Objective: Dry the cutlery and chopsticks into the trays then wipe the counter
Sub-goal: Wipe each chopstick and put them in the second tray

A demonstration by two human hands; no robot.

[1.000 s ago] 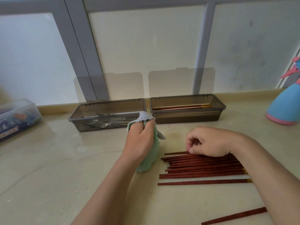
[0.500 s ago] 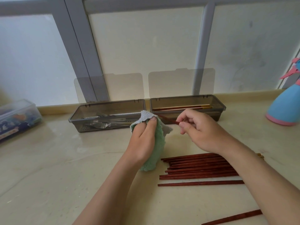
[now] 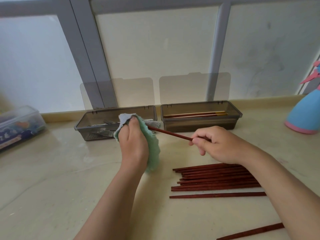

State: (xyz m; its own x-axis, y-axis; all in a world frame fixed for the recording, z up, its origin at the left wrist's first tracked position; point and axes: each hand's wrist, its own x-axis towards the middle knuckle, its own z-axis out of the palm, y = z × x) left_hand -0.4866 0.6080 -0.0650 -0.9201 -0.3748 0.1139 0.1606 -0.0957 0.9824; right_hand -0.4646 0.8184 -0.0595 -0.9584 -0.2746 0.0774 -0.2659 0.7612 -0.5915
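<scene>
Red chopstick (image 3: 170,133) now pokes into green cloth (image 3: 153,144).

left hand (image 3: 134,144) grips the cloth (image 3: 153,144), right hand (image 3: 220,145) fingers (image 3: 201,135) pinch a chopstick (image 3: 173,134).

The right hand (image 3: 218,144) has been lifted off the pile of chopsticks (image 3: 216,177) and carried farther from the near edge, and a single chopstick (image 3: 173,134) is now pinched in its fingers. The left end of that chopstick has been brought into the green cloth (image 3: 153,144), which is wrapped around it by the left hand (image 3: 133,142), itself shifted slightly left.
</scene>
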